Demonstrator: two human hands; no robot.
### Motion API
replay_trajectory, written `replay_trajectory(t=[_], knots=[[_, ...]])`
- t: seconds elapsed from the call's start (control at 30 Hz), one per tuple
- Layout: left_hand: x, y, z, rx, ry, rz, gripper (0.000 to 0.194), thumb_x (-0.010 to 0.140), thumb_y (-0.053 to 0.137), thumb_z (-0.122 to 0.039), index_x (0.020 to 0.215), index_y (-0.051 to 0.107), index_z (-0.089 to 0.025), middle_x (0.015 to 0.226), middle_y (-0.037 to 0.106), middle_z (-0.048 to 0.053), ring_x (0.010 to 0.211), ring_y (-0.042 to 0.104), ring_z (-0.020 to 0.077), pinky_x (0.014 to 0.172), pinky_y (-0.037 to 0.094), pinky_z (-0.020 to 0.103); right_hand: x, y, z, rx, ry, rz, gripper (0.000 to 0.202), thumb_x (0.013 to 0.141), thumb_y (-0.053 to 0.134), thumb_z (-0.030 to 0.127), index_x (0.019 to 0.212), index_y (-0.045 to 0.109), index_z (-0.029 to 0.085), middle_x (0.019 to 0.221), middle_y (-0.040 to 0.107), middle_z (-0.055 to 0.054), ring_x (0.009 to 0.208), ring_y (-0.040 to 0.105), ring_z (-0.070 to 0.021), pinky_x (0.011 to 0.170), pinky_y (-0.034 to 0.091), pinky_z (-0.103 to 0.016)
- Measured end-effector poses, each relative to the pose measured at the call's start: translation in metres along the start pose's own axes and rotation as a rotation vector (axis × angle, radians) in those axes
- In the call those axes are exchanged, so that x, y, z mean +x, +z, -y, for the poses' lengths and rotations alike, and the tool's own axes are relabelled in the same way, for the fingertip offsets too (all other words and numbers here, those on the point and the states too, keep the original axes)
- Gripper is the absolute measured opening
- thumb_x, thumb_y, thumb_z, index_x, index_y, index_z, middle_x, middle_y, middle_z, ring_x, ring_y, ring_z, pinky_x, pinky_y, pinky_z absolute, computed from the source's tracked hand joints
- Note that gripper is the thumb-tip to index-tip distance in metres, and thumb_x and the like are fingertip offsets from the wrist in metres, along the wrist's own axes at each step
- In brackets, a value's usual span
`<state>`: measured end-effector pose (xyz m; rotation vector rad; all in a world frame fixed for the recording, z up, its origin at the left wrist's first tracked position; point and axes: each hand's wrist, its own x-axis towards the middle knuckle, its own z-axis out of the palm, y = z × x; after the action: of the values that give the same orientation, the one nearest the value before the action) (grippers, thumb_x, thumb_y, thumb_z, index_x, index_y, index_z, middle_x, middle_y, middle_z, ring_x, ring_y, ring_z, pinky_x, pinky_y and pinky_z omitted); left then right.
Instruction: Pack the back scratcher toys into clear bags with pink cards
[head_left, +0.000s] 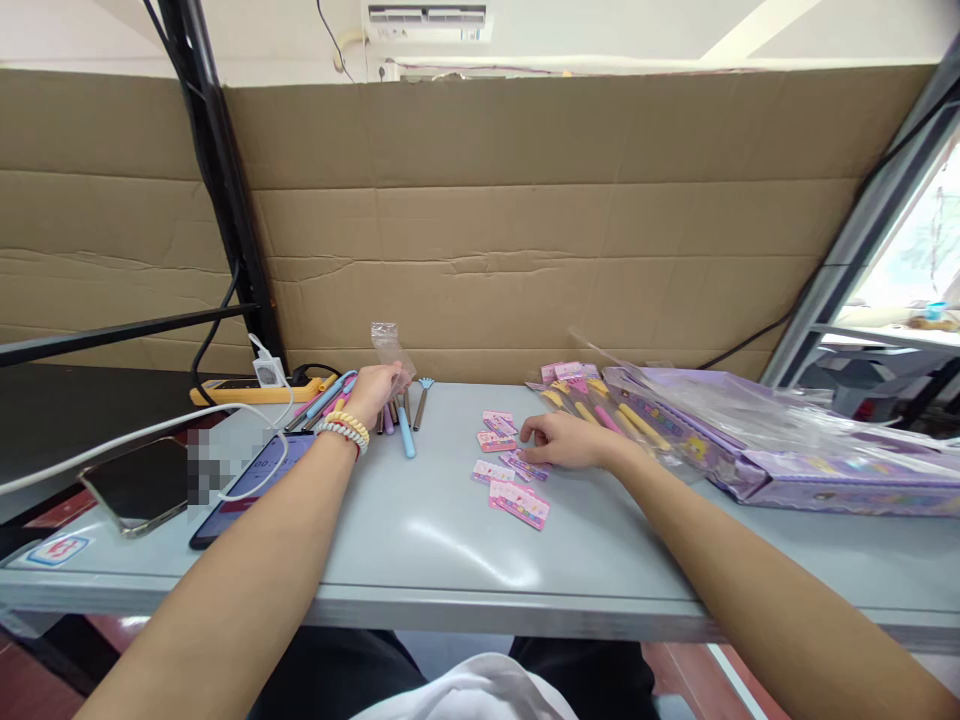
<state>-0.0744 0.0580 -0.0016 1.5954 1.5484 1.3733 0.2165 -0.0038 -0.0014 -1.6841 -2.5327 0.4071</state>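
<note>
My left hand [376, 392] is closed on a small clear zip bag [385, 345], which stands up above the fingers. Below and around that hand lie several pens, among them a blue one [406, 432] and a brown one with a blue fork-shaped top [421, 405]. My right hand [564, 440] rests low over the table, its fingers bent and a little apart. Its fingertips are at a purple printed card [525, 466]. More small pink and purple cards [519, 504] are spread to the left of it and nearer to me.
Bagged pens [600, 410] lie right of my right hand, against a purple box [795, 480] with clear plastic on top. Two phones, one dark [139, 487] and one lit [247, 500], sit left with a white cable. A cardboard wall [480, 230] closes the back.
</note>
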Motion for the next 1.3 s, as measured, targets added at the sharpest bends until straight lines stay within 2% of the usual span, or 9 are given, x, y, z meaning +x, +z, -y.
replay_trajectory(t=[0.1,0.2,0.43,0.6,0.8,0.97,1.17,1.23,1.3], knots=[[0.000,0.000,-0.005,-0.314,0.052,-0.033,0.032,0.070,0.051,-0.047,0.067,0.056,-0.015,0.076,0.064,0.007,0.069,0.061,0.0164,0.059,0.047,0.027,0.000,0.000,0.000,0.003,-0.008,0.001,0.033,0.075,0.054,0.046,0.093,0.060,0.019,0.083,0.064,-0.004,0.070,0.057,-0.0161,0.057,0.038,-0.025],[-0.002,0.000,-0.006,-0.489,0.044,-0.028,0.026,0.063,0.061,-0.041,0.065,0.057,-0.015,0.067,0.060,0.003,0.061,0.056,0.0126,0.055,0.045,0.024,0.000,-0.001,-0.001,-0.003,-0.007,-0.002,0.033,0.076,0.054,0.047,0.094,0.060,0.019,0.084,0.064,-0.004,0.070,0.057,-0.0162,0.058,0.038,-0.025],[-0.001,0.002,0.001,-0.203,-0.036,-0.020,0.019,0.072,0.054,-0.032,0.062,0.056,-0.016,0.059,0.059,0.003,0.052,0.054,0.0143,0.048,0.042,0.025,0.000,0.000,-0.001,-0.011,0.000,-0.001,0.034,0.076,0.054,0.046,0.094,0.060,0.019,0.086,0.065,-0.005,0.071,0.057,-0.0165,0.058,0.038,-0.025],[0.002,-0.008,0.009,0.315,-0.056,-0.089,0.012,0.071,0.052,-0.026,0.063,0.057,-0.019,0.063,0.065,0.008,0.067,0.063,0.0236,0.057,0.043,0.030,0.001,0.001,-0.001,-0.012,-0.008,-0.004,0.032,0.075,0.055,0.045,0.094,0.060,0.020,0.084,0.064,-0.004,0.070,0.057,-0.0160,0.058,0.038,-0.025],[0.003,-0.014,0.007,0.607,-0.158,-0.158,0.027,0.076,0.050,-0.033,0.096,0.054,-0.015,0.099,0.067,0.020,0.092,0.064,0.0308,0.069,0.046,0.036,0.001,0.001,-0.001,-0.011,-0.016,0.006,0.034,0.076,0.054,0.046,0.096,0.060,0.019,0.084,0.064,-0.004,0.070,0.057,-0.0161,0.057,0.038,-0.025],[-0.003,-0.011,0.001,0.638,-0.245,-0.161,0.044,0.075,0.054,-0.032,0.113,0.043,-0.012,0.103,0.064,0.022,0.095,0.062,0.0329,0.071,0.046,0.038,0.000,0.000,-0.002,-0.005,-0.013,0.008,0.036,0.076,0.054,0.047,0.097,0.060,0.019,0.084,0.064,-0.004,0.070,0.057,-0.0161,0.058,0.038,-0.026],[-0.012,-0.007,-0.004,0.721,-0.097,-0.408,0.055,0.071,0.056,-0.029,0.121,0.042,-0.011,0.126,0.048,0.021,0.119,0.042,0.0357,0.093,0.038,0.046,0.000,0.000,-0.002,-0.002,-0.013,0.009,0.037,0.076,0.054,0.048,0.098,0.060,0.019,0.085,0.064,-0.004,0.071,0.057,-0.0163,0.059,0.039,-0.026],[-0.014,-0.004,-0.006,0.746,0.019,-0.394,0.043,0.073,0.053,-0.028,0.114,0.052,-0.015,0.125,0.047,0.017,0.119,0.041,0.0334,0.096,0.036,0.046,-0.001,0.000,-0.001,-0.004,-0.012,0.012,0.036,0.076,0.054,0.048,0.097,0.060,0.019,0.084,0.064,-0.004,0.071,0.057,-0.0160,0.059,0.038,-0.026],[-0.015,-0.002,-0.009,0.776,0.136,-0.300,0.029,0.075,0.050,-0.028,0.101,0.060,-0.019,0.118,0.053,0.013,0.116,0.043,0.0306,0.096,0.037,0.043,-0.001,0.000,0.000,-0.003,-0.012,0.014,0.035,0.076,0.054,0.047,0.097,0.060,0.019,0.083,0.064,-0.003,0.070,0.057,-0.0158,0.058,0.038,-0.026]])
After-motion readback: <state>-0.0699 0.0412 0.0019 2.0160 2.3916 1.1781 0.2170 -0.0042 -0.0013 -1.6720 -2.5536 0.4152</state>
